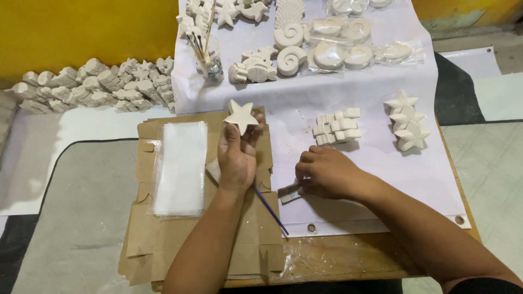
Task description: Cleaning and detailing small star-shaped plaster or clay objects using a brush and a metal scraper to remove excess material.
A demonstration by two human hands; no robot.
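The wooden table [348,267] carries a white sheet [348,103] over its right part and a flattened brown cardboard box [180,239] at its left front edge. Along the sheet's far edge lie rows of white plaster figures [283,49] — shells, fish, stars — and some toward the far right corner already sit in clear bags [348,54], so part of the packing looks done. Off the table's far left corner a long heap of bare plaster pieces [92,84] waits, which suggests much is left. On the cardboard lies a stack of empty clear bags [180,169], unused. Near the sheet's right edge stand three stacked stars [407,121], unbagged, and beside them a cluster of small white blocks [338,126]. A jar of brushes [210,62] stands at the sheet's far left. The left hand [238,158] is raised over the cardboard, fingers closed on a white plaster star [241,116] — bare, not yet bagged. The right hand [327,174] rests on the sheet near its front edge, fingers curled onto a small flat piece [289,191]; a thin blue stick [271,209] lies just beside.
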